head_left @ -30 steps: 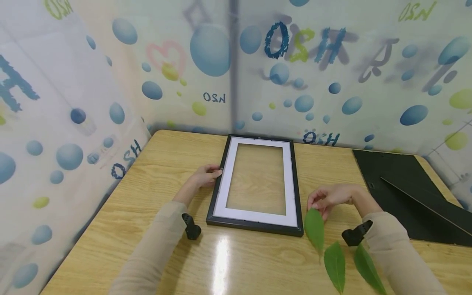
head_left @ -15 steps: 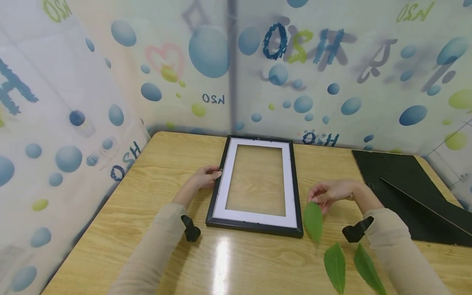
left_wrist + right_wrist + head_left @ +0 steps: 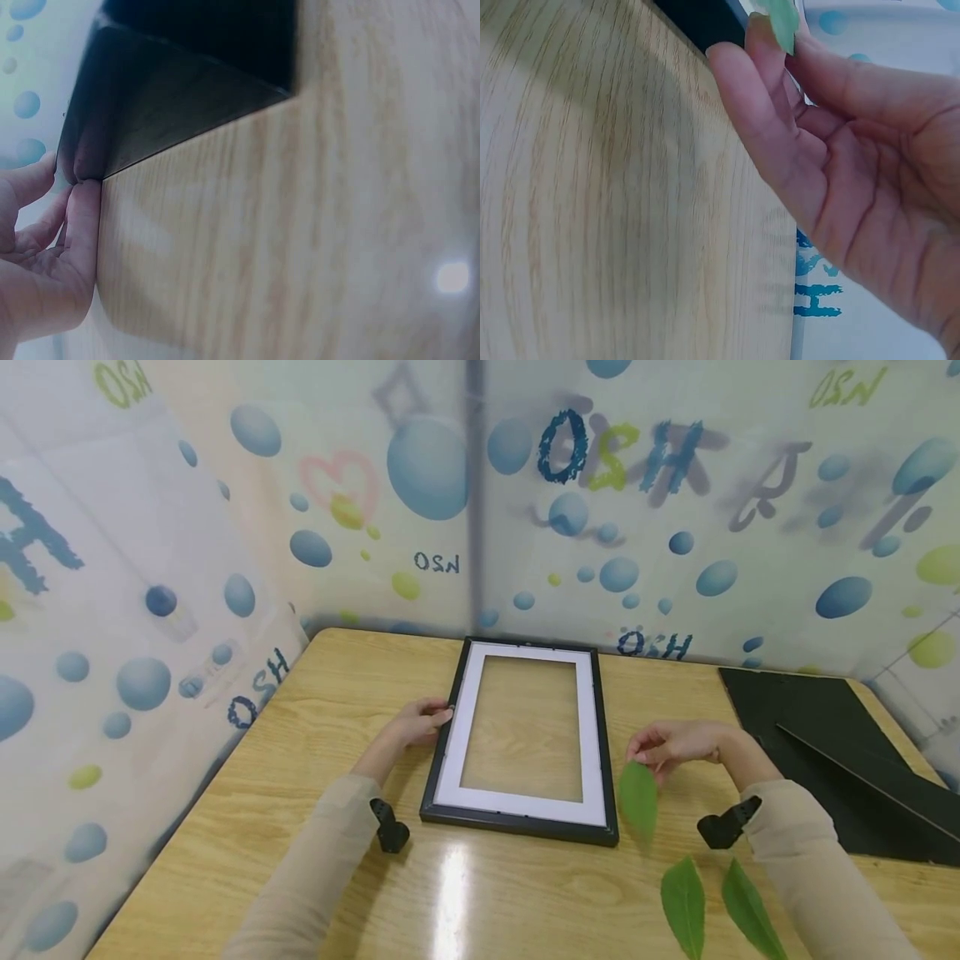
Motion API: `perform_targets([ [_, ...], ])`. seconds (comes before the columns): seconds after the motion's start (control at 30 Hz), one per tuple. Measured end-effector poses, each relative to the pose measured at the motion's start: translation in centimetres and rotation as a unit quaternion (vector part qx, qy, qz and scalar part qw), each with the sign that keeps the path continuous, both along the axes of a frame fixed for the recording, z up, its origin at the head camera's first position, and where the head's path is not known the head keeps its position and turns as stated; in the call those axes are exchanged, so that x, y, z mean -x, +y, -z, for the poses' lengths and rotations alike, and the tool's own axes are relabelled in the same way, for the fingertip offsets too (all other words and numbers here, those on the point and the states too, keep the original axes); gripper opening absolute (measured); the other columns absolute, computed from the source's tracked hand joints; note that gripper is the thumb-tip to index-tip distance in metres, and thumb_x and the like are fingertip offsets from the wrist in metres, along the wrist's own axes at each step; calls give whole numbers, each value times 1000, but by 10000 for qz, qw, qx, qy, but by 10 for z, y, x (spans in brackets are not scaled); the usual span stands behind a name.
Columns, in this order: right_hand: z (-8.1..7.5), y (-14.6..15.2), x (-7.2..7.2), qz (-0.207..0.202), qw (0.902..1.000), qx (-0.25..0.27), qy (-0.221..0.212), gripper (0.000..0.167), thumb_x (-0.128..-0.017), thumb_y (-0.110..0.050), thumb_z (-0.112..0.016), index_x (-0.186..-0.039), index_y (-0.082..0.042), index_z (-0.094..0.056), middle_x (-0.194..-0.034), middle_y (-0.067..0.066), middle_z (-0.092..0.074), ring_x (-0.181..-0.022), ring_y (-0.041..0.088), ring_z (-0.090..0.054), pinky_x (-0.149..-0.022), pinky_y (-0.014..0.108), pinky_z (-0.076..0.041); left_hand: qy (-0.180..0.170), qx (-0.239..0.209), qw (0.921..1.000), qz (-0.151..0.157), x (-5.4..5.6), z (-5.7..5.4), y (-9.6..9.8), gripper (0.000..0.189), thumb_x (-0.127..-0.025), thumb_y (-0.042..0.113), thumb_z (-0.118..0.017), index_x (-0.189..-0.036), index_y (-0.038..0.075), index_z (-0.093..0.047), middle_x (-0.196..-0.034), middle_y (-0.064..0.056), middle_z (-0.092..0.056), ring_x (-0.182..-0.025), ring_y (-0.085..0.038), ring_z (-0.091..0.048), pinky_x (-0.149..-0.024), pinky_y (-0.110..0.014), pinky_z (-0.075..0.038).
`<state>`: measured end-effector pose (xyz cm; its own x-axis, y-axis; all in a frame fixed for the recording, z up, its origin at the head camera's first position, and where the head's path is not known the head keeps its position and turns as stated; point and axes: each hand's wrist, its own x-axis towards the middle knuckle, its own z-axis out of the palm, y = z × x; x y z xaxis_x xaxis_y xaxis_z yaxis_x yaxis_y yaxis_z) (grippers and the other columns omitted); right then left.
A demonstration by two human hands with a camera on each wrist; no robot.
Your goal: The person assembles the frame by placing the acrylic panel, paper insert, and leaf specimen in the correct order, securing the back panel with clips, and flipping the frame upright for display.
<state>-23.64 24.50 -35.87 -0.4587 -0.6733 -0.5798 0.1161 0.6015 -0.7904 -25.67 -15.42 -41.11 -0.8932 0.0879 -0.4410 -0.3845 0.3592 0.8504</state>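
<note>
A black picture frame point(image 3: 517, 827) with a white mat point(image 3: 525, 802) lies on the table, its middle showing the wood beneath. My left hand point(image 3: 420, 720) holds the frame's left edge; in the left wrist view the fingertips point(image 3: 86, 191) meet its dark side. Just right of the frame, my right hand point(image 3: 678, 747) pinches a green leaf point(image 3: 639, 802) by one end between thumb and fingers, and the leaf hangs over the wood. Only a bit of that leaf point(image 3: 784, 22) shows in the right wrist view. Two more leaves, one nearer the middle point(image 3: 683, 906) and another point(image 3: 750, 910), lie in front.
A black backing board point(image 3: 817, 710) with its stand flap point(image 3: 877, 777) raised lies at the right, behind the right forearm. Bubble-printed curtains point(image 3: 345, 585) border the wooden table point(image 3: 360, 668) at the back and left.
My right hand has shifted slightly away from me and up, taking the leaf with it. The left hand and picture frame stay in place.
</note>
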Motion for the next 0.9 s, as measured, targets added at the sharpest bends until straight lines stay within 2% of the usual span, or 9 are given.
perform_targets([
  [0.53,-7,-7,9,110,9987,-245,426,21,-95,-14,-48,-104,3,-55,-87,-3,-60,-77,9,-56,-78,31,-53,-57,35,10000,-31,1,-1,0,48,-94,22,-51,-137,5,-38,-137,-16,-40,-123,-27,-45,-103,-40,-41],
  [0.9,-18,-14,16,135,9975,-336,598,22,-94,-12,-47,-107,5,-52,-90,0,-57,-80,13,-53,-84,35,-52,-47,70,10000,-32,2,1,0,48,-94,22,-51,-137,4,-38,-135,-17,-41,-121,-27,-46,-103,-40,-41],
])
